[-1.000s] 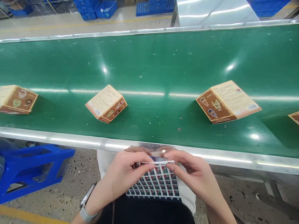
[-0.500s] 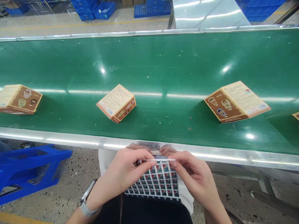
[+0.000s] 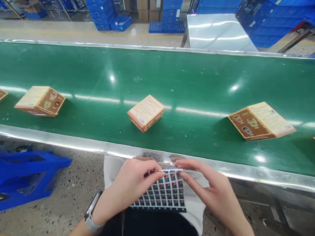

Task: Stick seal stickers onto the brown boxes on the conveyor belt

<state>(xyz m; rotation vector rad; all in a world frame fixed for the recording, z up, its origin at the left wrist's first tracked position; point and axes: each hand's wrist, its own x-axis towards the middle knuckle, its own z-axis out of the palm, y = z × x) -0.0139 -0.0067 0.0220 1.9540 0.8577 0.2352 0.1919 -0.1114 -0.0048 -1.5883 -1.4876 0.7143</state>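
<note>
A sheet of small dark-and-red stickers in a white grid (image 3: 168,192) rests over my lap, just below the belt's edge. My left hand (image 3: 137,178) pinches its top edge between thumb and fingers. At the sheet's upper right corner is my right hand (image 3: 209,183), its thumb and fingers apart. The right thumb tip is close to the corner; whether it touches, I cannot tell. On the green belt (image 3: 187,75) beyond lie printed brown-and-cream cartons: one at left (image 3: 40,101), one in the middle (image 3: 145,113) and one at right (image 3: 262,121).
A metal rail (image 3: 81,142) runs along the belt's near side. At lower left stands a blue plastic frame (image 3: 31,177). Past the belt are a shiny metal table (image 3: 219,31), stacked blue crates (image 3: 100,14) and cardboard boxes (image 3: 149,15).
My right hand has opened, its fingers lifting off the sheet's corner. My left hand keeps its pinch. The cartons appear farther right, while the view itself has also shifted and tilted.
</note>
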